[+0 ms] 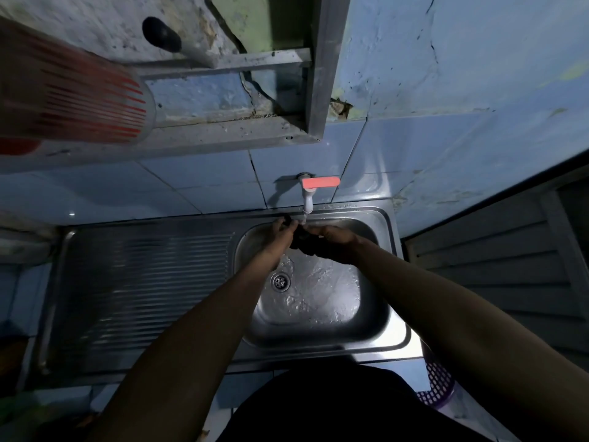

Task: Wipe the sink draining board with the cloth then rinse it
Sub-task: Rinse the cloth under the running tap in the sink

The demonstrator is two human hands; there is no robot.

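A purple basket (438, 386) with a perforated wall sits low at the right, its contents hidden. Beyond it, the steel sink (395, 333) has water rippling over its floor around the drain (280, 280). The ribbed draining board (140, 295) lies just left of the sink. Farther back, the left hand (275, 239) and right hand (331, 239) are both closed around the cloth (302, 242), a dark, bunched wad held over the sink directly under the white tap (307, 202) with its red handle (321, 182).

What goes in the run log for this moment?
step: rinse | both hands hold dark cloth under tap | water in sink basin | draining board bare
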